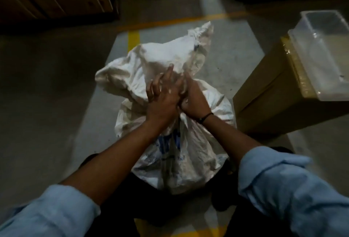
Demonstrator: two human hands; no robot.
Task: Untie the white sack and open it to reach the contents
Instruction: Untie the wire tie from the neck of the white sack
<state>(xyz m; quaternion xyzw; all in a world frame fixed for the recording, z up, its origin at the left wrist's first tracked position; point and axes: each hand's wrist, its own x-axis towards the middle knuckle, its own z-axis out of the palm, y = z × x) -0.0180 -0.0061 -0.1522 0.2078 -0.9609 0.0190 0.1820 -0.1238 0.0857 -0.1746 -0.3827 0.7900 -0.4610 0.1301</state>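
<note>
Rolled pale-blue sleeves (47, 216) at lower left and lower right of frame, forearms converging toward centre. Left hand (162, 99) at centre frame, fingers (166, 78) loosely spread and laid over gathered neck of white sack (151, 57). Right hand (192, 97) just beside, touching left hand, fingers curled down into the bunched fabric; blurred, so cannot tell whether pinching a tie or only cloth. Dark band at right wrist. Sack upright on grey floor (47, 85) at centre, lower body with blue print toward bottom centre, loose top flopped toward upper centre over a yellow floor line (133, 38). No cord or knot visible. Judged stage: neck being worked loose, mouth not yet open. For a clean step: pin neck with one hand, trace tie with the other, loosen before pulling, keep sack upright against spillage. Right of frame: brown carton (264, 100), clear plastic tub (324, 48) resting on top.
</note>
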